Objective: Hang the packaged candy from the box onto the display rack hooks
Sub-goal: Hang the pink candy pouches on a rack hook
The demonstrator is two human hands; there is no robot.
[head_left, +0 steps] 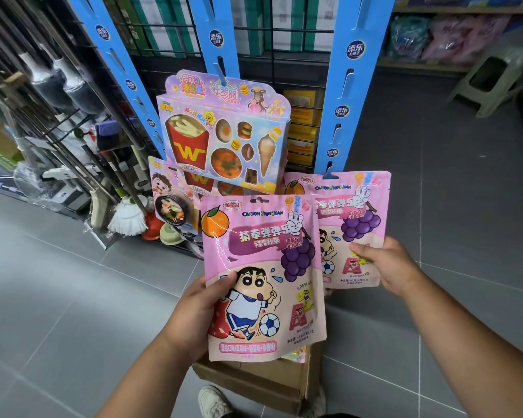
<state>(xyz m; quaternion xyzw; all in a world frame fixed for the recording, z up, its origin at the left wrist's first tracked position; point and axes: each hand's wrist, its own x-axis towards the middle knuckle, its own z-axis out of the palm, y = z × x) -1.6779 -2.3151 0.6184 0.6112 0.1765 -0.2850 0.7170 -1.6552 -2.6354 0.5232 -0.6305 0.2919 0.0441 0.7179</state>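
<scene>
The hanging step is in hand: the right hand [387, 267] pinches the lower right corner of the rear pouch [354, 212], thumb in front and fingers hidden behind. The pouch's top edge meets a hook tab [330, 175] low on the right blue hanging strip [344, 86], but whether it is seated cannot be told. The left hand [200, 309] pinches the front pouch [263, 267] likewise at its lower left edge, above the cardboard box [248, 381]. The next move likely calls for seating and releasing the rear pouch, then aligning the front pouch's hang hole with a free tab.
</scene>
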